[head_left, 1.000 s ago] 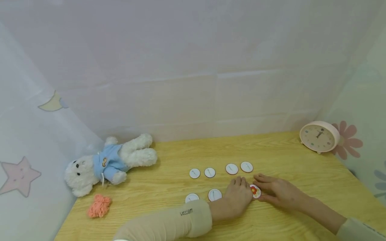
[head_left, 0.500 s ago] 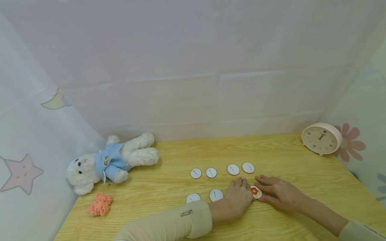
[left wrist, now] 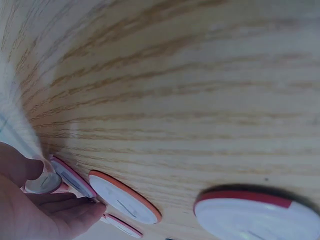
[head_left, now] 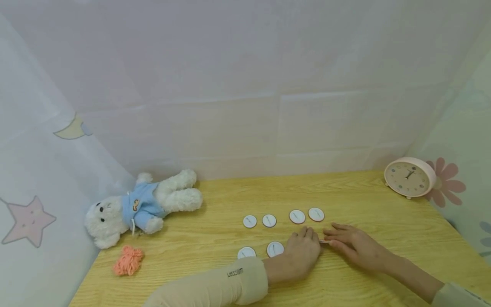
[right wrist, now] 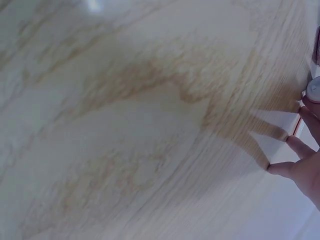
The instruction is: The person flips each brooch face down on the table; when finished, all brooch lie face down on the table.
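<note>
A round pin-back badge (head_left: 324, 241) stands almost edge-on between my two hands in the head view. My right hand (head_left: 356, 247) pinches its right side near the thumb tip, the other fingers spread toward the table; the right wrist view catches the badge (right wrist: 314, 91) at the far edge. My left hand (head_left: 303, 252) holds its left side, back of the hand upward, hiding part of it. In the left wrist view a pale badge (left wrist: 44, 182) shows between the left thumb and fingers, and a pink-rimmed badge (left wrist: 72, 176) lies close beside the fingers.
Several white-backed badges (head_left: 297, 216) lie pin side up on the wooden table (head_left: 222, 192), two of them just left of my left hand. A plush toy (head_left: 142, 204) and coral yarn (head_left: 128, 260) lie left. A pink clock (head_left: 409, 177) stands back right.
The badge between my hands has tilted from showing its red flower face to nearly edge-on. My right thumb and fingers have shifted slightly with it; the left hand stays almost in place.
</note>
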Available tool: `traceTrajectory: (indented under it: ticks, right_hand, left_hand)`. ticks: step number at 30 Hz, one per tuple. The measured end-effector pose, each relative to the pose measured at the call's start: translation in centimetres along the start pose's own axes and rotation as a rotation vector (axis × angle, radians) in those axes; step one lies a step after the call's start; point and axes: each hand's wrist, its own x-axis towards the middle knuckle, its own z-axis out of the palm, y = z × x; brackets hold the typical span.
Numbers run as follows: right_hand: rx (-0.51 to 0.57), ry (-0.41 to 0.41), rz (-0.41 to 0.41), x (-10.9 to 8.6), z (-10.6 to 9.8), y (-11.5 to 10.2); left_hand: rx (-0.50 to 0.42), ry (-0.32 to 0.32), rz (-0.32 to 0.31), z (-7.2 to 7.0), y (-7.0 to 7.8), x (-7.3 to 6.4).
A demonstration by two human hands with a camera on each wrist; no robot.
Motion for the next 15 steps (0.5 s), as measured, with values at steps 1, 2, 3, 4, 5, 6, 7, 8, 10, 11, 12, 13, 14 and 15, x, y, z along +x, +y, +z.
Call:
traceTrajectory:
  ticks: [1,2,3,4,5,6,7,8,10,11,12,13,14,15]
  right_hand:
    - [0.021,0.002,0.020,0.1,0.0,0.0]
    - [0.037,0.005,0.040,0.2,0.0,-0.1]
    - [0.054,0.010,0.058,0.3,0.0,-0.1]
    - [0.064,0.015,0.073,0.4,0.0,-0.1]
    - [0.068,0.022,0.082,0.4,0.1,-0.1]
    - [0.066,0.030,0.090,0.4,0.2,-0.2]
    - [0.065,0.044,0.088,0.3,0.3,-0.2]
    - [0.059,0.057,0.086,0.2,0.5,-0.2]
    - [0.043,0.086,0.068,-0.2,0.8,-0.2]
    - [0.038,0.098,0.061,-0.3,0.9,-0.1]
    - [0.033,0.108,0.053,-0.4,0.9,-0.1]
    - [0.031,0.112,0.042,-0.5,1.0,-0.1]
    - [0.025,0.114,0.038,-0.6,1.0,-0.1]
    - [0.019,0.118,0.029,-0.6,1.0,-0.1]
  left_hand:
    - [0.000,0.006,-0.002,0.0,-0.1,0.0]
    - [0.003,0.011,-0.007,0.1,-0.1,-0.1]
    - [0.003,0.020,-0.015,0.2,-0.1,-0.1]
    - [0.006,0.026,-0.021,0.3,-0.2,-0.1]
    - [0.006,0.033,-0.030,0.3,-0.2,-0.1]
    - [0.008,0.041,-0.037,0.4,-0.2,-0.1]
    - [0.009,0.047,-0.041,0.4,-0.1,-0.1]
    - [0.015,0.056,-0.042,0.4,-0.1,-0.1]
    - [0.018,0.067,-0.044,0.5,0.1,-0.1]
    - [0.023,0.070,-0.046,0.5,0.2,-0.1]
    - [0.031,0.067,-0.044,0.6,0.3,0.0]
    - [0.039,0.067,-0.044,0.6,0.3,0.0]
    - [0.048,0.064,-0.043,0.6,0.4,0.0]
    - [0.052,0.058,-0.040,0.6,0.4,0.1]
